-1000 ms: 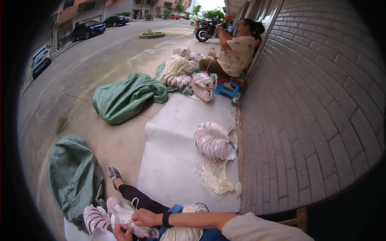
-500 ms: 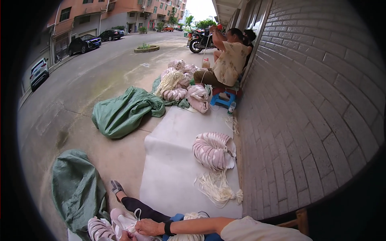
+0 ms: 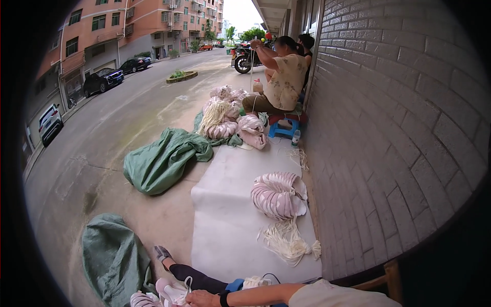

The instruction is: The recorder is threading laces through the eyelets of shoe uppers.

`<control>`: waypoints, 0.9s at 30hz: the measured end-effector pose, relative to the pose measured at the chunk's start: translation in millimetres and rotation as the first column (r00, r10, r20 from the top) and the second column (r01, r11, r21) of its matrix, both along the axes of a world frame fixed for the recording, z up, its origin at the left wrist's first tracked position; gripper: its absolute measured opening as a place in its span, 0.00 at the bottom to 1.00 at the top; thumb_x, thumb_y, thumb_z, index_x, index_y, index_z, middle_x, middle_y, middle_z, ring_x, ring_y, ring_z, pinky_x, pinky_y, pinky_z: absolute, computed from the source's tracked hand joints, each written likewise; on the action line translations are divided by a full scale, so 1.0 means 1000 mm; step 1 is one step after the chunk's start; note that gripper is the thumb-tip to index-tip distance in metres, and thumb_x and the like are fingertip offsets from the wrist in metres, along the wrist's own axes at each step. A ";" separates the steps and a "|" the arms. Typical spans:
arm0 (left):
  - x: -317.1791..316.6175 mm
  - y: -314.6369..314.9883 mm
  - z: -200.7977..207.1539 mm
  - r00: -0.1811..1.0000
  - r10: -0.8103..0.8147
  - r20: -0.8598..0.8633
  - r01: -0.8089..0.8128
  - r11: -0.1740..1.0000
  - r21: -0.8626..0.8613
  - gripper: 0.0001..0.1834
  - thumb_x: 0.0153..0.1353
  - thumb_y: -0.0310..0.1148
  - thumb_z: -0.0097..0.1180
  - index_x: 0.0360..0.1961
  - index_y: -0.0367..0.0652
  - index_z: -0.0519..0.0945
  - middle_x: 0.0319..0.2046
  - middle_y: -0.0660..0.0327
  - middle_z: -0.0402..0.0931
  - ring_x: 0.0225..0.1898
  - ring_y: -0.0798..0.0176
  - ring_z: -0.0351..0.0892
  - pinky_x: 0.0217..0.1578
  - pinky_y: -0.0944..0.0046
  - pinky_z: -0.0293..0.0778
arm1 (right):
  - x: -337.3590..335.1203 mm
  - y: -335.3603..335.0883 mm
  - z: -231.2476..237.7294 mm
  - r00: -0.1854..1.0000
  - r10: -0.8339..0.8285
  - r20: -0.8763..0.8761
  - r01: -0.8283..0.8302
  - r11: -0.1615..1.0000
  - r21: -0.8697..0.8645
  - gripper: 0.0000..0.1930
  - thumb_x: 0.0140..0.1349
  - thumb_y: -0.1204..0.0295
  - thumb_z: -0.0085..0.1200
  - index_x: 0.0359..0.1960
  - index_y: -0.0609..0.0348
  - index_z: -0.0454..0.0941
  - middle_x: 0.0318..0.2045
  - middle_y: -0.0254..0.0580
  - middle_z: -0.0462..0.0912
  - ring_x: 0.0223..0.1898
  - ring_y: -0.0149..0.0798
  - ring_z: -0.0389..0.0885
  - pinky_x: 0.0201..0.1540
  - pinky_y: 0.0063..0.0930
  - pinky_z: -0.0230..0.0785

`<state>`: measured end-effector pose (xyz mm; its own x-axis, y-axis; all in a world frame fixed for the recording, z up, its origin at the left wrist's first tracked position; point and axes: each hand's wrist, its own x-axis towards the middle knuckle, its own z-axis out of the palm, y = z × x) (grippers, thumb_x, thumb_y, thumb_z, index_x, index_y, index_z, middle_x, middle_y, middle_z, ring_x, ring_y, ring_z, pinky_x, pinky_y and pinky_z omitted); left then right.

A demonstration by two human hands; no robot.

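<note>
Concrete pavement (image 3: pixel 117 148) is stretching left of the white mat (image 3: pixel 230 225). Just off the mat's near-left corner, my right hand (image 3: pixel 203 298) is gripping the pink shoe upper (image 3: pixel 168 290); its lace (image 3: pixel 188 280) is looping up, seemingly not yet drawn flat. I'm not seeing my left.

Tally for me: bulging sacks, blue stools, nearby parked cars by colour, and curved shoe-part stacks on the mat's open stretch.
Bulging green fabric sacks: 2
Blue plastic stool: 1
Black parked cars: 2
White parked car: 1
Curved pink-and-white shoe-part stack: 1
Total: 7
</note>
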<state>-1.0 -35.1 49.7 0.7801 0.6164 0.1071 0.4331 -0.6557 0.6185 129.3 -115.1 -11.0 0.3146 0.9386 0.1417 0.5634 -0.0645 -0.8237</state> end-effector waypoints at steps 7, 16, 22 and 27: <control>0.008 0.002 0.005 0.997 -0.045 -0.056 0.052 0.991 0.123 0.04 0.49 0.25 0.51 0.21 0.39 0.70 0.19 0.48 0.71 0.23 0.45 0.71 0.25 0.53 0.67 | -0.002 -0.001 0.010 0.997 -0.060 0.039 0.058 0.997 0.048 0.06 0.50 0.73 0.47 0.23 0.63 0.72 0.24 0.52 0.77 0.31 0.53 0.77 0.33 0.43 0.69; 0.011 0.001 0.019 0.998 0.005 -0.068 -0.011 0.996 -0.084 0.06 0.50 0.28 0.50 0.22 0.36 0.70 0.18 0.47 0.70 0.22 0.45 0.71 0.26 0.53 0.67 | 0.014 0.002 0.013 0.999 0.051 -0.010 -0.051 0.998 -0.042 0.04 0.47 0.75 0.49 0.24 0.61 0.71 0.22 0.52 0.76 0.30 0.54 0.78 0.32 0.44 0.69; 0.008 -0.001 0.014 0.995 -0.093 -0.047 0.093 0.996 -0.015 0.05 0.51 0.27 0.49 0.22 0.37 0.70 0.20 0.48 0.71 0.24 0.46 0.71 0.27 0.53 0.67 | 0.002 -0.003 0.012 0.999 -0.039 0.035 0.039 0.999 -0.017 0.05 0.46 0.77 0.48 0.27 0.60 0.71 0.24 0.52 0.77 0.31 0.54 0.78 0.33 0.44 0.69; -0.019 0.006 -0.011 0.994 -0.109 -0.020 0.110 0.988 0.109 0.03 0.47 0.23 0.50 0.20 0.39 0.70 0.20 0.51 0.68 0.25 0.47 0.70 0.26 0.52 0.65 | -0.011 0.002 0.013 0.999 0.047 0.000 -0.047 0.998 -0.042 0.05 0.47 0.75 0.47 0.27 0.59 0.72 0.25 0.52 0.76 0.31 0.54 0.77 0.32 0.45 0.69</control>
<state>-19.6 -29.3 39.1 0.8441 0.5124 0.1581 0.3628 -0.7629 0.5351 118.5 -113.4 1.8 0.2696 0.9576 0.1020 0.5675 -0.0724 -0.8202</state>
